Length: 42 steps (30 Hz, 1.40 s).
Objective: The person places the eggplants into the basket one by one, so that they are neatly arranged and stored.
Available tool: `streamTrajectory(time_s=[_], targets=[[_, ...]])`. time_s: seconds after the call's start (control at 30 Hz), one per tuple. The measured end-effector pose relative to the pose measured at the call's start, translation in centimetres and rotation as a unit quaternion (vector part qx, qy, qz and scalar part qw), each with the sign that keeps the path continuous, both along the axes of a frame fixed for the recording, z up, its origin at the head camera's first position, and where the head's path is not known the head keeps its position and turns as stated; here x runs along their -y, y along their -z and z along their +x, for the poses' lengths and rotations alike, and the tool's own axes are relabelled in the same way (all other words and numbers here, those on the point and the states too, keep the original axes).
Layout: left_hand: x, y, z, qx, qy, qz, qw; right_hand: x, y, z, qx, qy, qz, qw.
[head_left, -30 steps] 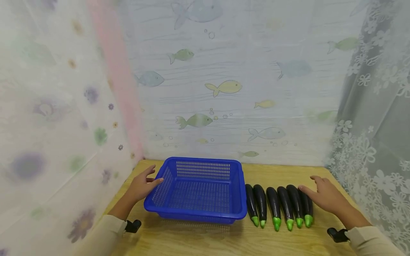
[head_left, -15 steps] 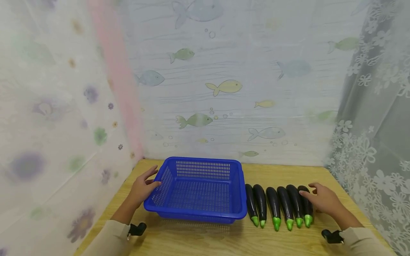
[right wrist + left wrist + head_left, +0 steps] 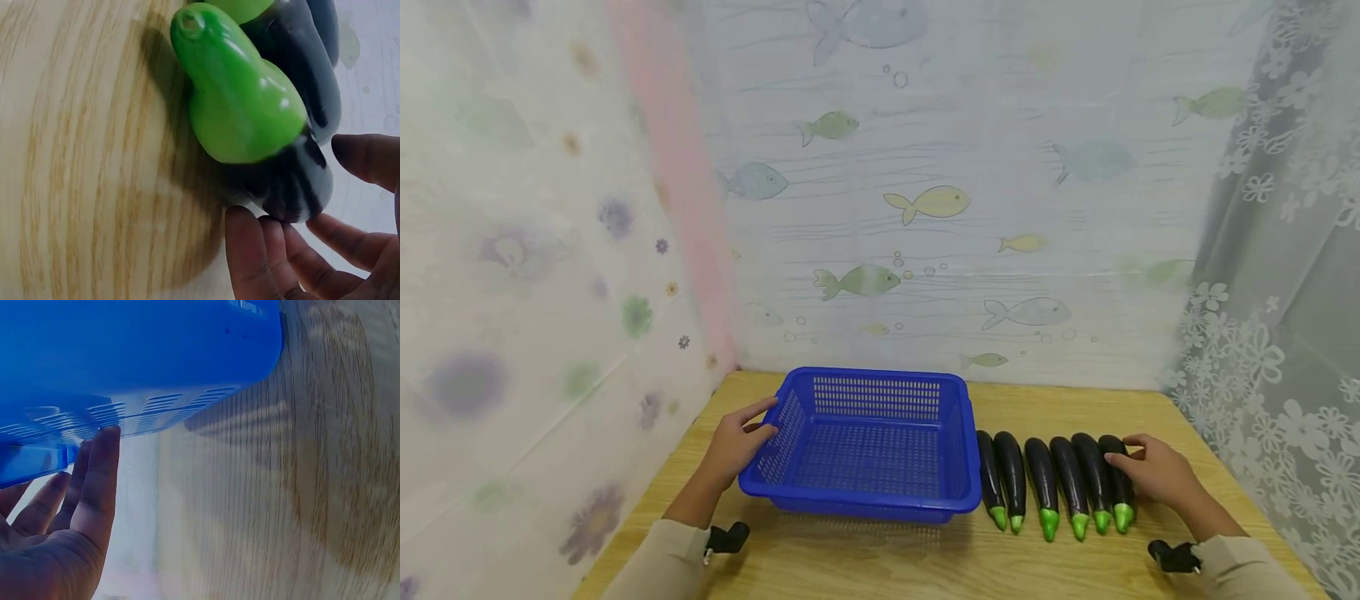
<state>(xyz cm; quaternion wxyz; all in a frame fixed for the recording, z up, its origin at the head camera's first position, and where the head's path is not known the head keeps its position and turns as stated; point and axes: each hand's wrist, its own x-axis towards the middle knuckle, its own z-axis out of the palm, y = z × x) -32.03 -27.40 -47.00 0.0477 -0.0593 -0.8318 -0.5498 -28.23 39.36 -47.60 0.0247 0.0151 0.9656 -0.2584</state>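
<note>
A blue plastic basket (image 3: 872, 454) with slotted walls stands on the table, nothing in it. At its left rim is my left hand (image 3: 730, 446), thumb over the rim and fingers on the outer side. In the left wrist view those fingers (image 3: 100, 481) reach fairly straight to the outer wall. Right of the basket lies a row of several dark purple eggplants (image 3: 1041, 483) with green caps toward me. My right hand (image 3: 1157, 471) is around the rightmost eggplant (image 3: 294, 181), fingers on its outer side and thumb across its top. The palm side of that contact is partly hidden.
The light wood table (image 3: 850, 558) ends at a fish-print curtain (image 3: 955, 250) behind. A flower-print sheet (image 3: 587, 417) hangs at the left, and a lace curtain (image 3: 1262, 350) at the right. Black wrist mounts (image 3: 1176, 557) stick out from both cuffs.
My right hand has come down and left from above the rightmost eggplant, its fingers now around it. My left hand's fingers have moved in to the basket rim. Basket and eggplants hold their places.
</note>
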Motion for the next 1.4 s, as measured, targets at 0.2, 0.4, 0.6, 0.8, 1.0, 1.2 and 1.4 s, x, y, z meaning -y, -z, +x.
streamTrajectory(time_s=[0.2,0.4,0.6,0.8,1.0,1.2,1.4], targets=[[-0.1,0.0,0.0,-0.001,-0.008,-0.008,0.9999,-0.1,0.3,0.0,0.001,0.006,-0.011,0.9999],[-0.2,0.0,-0.1,0.002,-0.018,-0.018,0.9997,-0.2,0.1,0.2,0.007,0.011,-0.036,0.9992],[-0.3,0.0,-0.1,0.005,-0.023,-0.021,0.9995,-0.3,-0.1,0.4,0.014,0.026,-0.084,0.9961],[-0.2,0.2,-0.2,0.013,-0.028,-0.023,0.9993,0.1,-1.0,0.6,0.017,0.036,-0.125,0.9914],[-0.2,0.1,-0.2,-0.013,-0.018,-0.070,0.9973,0.7,-1.6,0.6,0.012,0.030,-0.143,0.9892],[-0.2,-0.5,-0.1,-0.019,-0.006,-0.099,0.9949,1.5,-2.0,0.6,0.007,0.027,-0.169,0.9852],[-0.2,-1.0,0.0,-0.010,0.003,-0.115,0.9933,2.4,-2.5,0.7,0.001,0.020,-0.179,0.9837]])
